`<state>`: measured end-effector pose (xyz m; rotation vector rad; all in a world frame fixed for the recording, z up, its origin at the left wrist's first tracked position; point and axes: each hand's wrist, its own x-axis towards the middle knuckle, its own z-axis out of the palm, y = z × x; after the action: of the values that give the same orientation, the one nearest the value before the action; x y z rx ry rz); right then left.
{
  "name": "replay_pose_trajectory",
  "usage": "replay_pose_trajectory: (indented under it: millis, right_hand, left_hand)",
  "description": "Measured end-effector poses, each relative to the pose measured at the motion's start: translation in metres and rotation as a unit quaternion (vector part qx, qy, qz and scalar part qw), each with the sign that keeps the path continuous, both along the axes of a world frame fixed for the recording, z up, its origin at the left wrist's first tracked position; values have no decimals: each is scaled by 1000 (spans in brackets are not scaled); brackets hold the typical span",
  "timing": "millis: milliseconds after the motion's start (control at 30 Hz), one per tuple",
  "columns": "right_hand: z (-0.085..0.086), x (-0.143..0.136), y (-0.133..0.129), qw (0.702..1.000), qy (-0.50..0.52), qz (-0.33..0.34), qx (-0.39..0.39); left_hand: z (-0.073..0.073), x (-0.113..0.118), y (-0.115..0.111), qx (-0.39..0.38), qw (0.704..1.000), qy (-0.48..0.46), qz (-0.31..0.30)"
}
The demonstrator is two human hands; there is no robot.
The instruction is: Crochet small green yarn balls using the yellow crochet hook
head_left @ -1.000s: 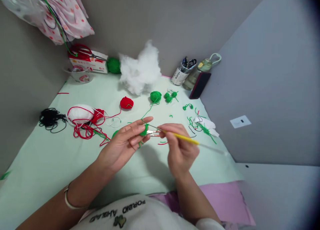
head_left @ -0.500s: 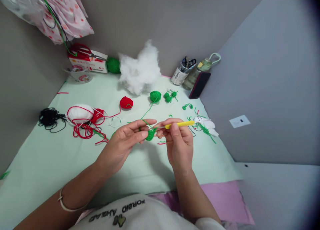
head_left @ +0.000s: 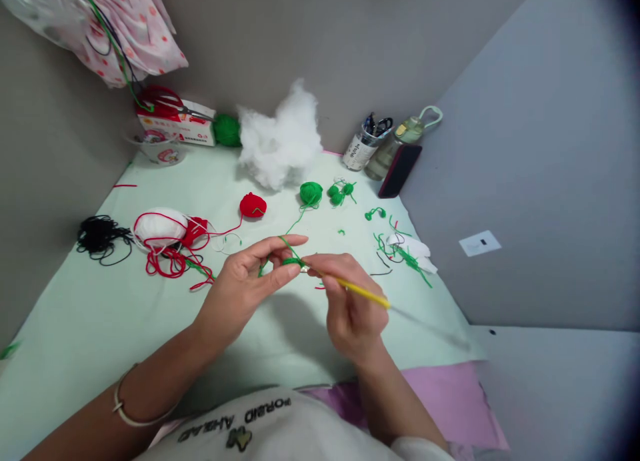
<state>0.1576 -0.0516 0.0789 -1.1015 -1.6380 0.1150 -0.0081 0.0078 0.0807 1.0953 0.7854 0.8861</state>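
Note:
Pinched between the thumb and fingers of my left hand (head_left: 250,277) is a small green crochet piece (head_left: 291,261), mostly covered by the fingers. Green yarn runs over the left index finger and back to a green yarn ball (head_left: 311,194) on the table. My right hand (head_left: 356,304) is closed around a crochet hook (head_left: 364,292) with a yellow grip. The hook's tip meets the green piece near the left fingertips; its far metal end is blurred and points down to the right.
Red yarn ball (head_left: 253,206), white yarn ball (head_left: 161,228) and black yarn (head_left: 101,237) lie to the left. White stuffing (head_left: 280,137), a pen cup (head_left: 361,147), a bottle (head_left: 385,155) and a phone (head_left: 400,171) stand at the back. Yarn scraps (head_left: 407,251) lie right.
The crochet hook has swung from nearly level to slanting down rightward as my right hand turned and lowered. The green piece has tilted and now shows as a thin edge.

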Motion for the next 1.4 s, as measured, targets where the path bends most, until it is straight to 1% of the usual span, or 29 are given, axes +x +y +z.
replay_pose_trajectory:
  millis: [67, 100, 133, 167, 200, 267, 300, 367, 400, 433, 533, 633, 733, 767, 800, 833, 867, 933, 1000, 1033, 1067, 1100, 1200, 1300, 1400]
  right_hand:
    - [-4, -2, -1, 992, -111, -40, 55]
    - [-6, -3, 0, 985, -144, -62, 65]
    - [-7, -3, 0, 982, -158, -77, 69]
    - [-9, -3, 1, 984, -147, -79, 64]
    - [-9, -3, 2, 990, -111, -68, 54]
    - [-8, -1, 4, 999, 25, -41, 11]
    - [-7, 0, 5, 994, 105, -27, -21]
    - [-4, 1, 7, 967, 236, 0, -91]
    - [-3, 1, 8, 956, 271, 13, -112]
    - [-2, 1, 9, 951, 283, 24, -122]
    - [-2, -2, 11, 963, 247, 28, -102]
    - [-6, -4, 9, 978, 196, 10, -65]
    - [-12, -5, 7, 998, 62, -24, -18]
    - [-14, -4, 7, 999, 21, -33, -1]
    - [-15, -4, 7, 999, 0, -39, 13]
    - [-14, -2, 7, 999, 8, -38, 12]
    - [-13, -1, 7, 998, 45, -32, -1]
    - [-10, 2, 9, 983, 174, -20, -58]
    - [-6, 4, 11, 950, 291, 14, -111]
    - [-5, 3, 11, 938, 321, 35, -128]
    - [-4, 2, 12, 933, 328, 52, -137]
    - [-3, 1, 12, 935, 320, 59, -142]
    - [-5, -1, 12, 940, 298, 47, -156]
    - [-6, 1, 13, 916, 351, 62, -186]
    - [-4, 5, 14, 896, 387, 80, -202]
  left_hand:
    - [1, 4, -3, -35, 999, -36, 11]
    - [2, 6, -5, -70, 996, -64, 5]
    - [2, 8, -5, -110, 990, -91, -12]
    - [2, 9, -5, -148, 982, -113, -30]
    - [3, 9, -4, -179, 974, -128, -45]
    - [3, 9, -1, -207, 966, -146, -53]
    - [4, 8, 0, -206, 965, -153, -49]
    - [5, 7, 1, -186, 970, -156, -35]
    - [5, 6, 1, -171, 973, -150, -33]
    - [5, 6, 1, -155, 977, -142, -36]
    - [4, 8, -2, -114, 985, -115, -53]
    - [2, 10, -4, -90, 990, -104, -33]
    - [2, 13, -5, -127, 985, -115, 0]
    - [2, 13, -4, -151, 980, -126, -4]
    - [3, 14, -3, -179, 974, -140, -14]
    - [3, 13, -1, -204, 966, -155, -29]
    - [3, 13, 1, -225, 959, -169, -41]
    - [2, 10, 4, -239, 952, -188, -43]
    - [1, 7, 6, -211, 960, -181, -37]
    - [0, 6, 5, -186, 967, -167, -40]
    - [0, 5, 4, -157, 976, -147, -47]
    - [-1, 4, 3, -128, 983, -123, -53]
    - [-2, 3, -1, -77, 992, -78, -67]
    - [-1, 1, -1, -73, 992, -76, -69]
    - [1, -2, 1, -68, 995, -59, -51]
